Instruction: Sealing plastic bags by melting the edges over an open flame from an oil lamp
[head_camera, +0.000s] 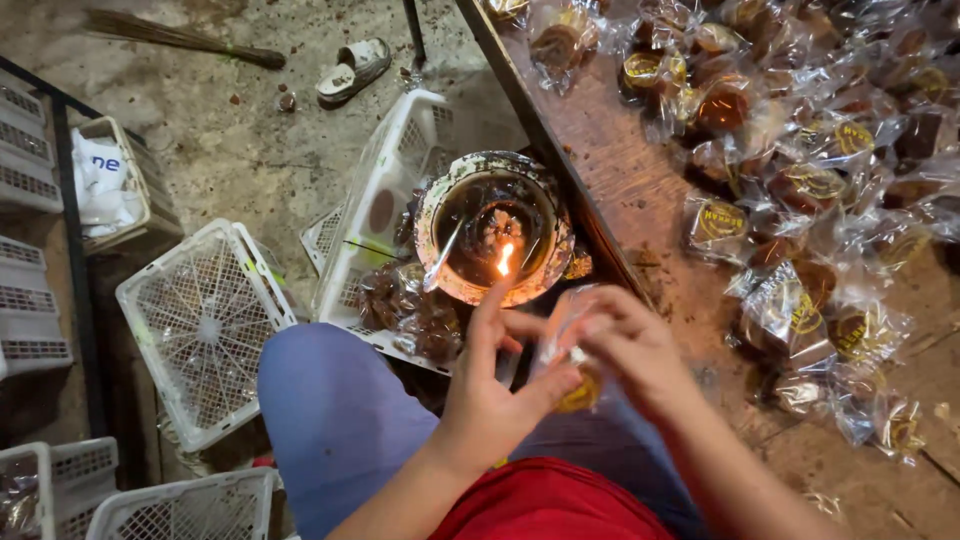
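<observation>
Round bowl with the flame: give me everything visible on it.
The round bowl is shallow, with a worn, blotchy pale and rust-coloured rim that looks like chipped enamel or metal. Its inside is dark. A small flame burns near its front edge, and a thin metal utensil leans on the left rim. It sits upright on white plastic baskets, beside the wooden table's edge, just beyond the left hand.
</observation>
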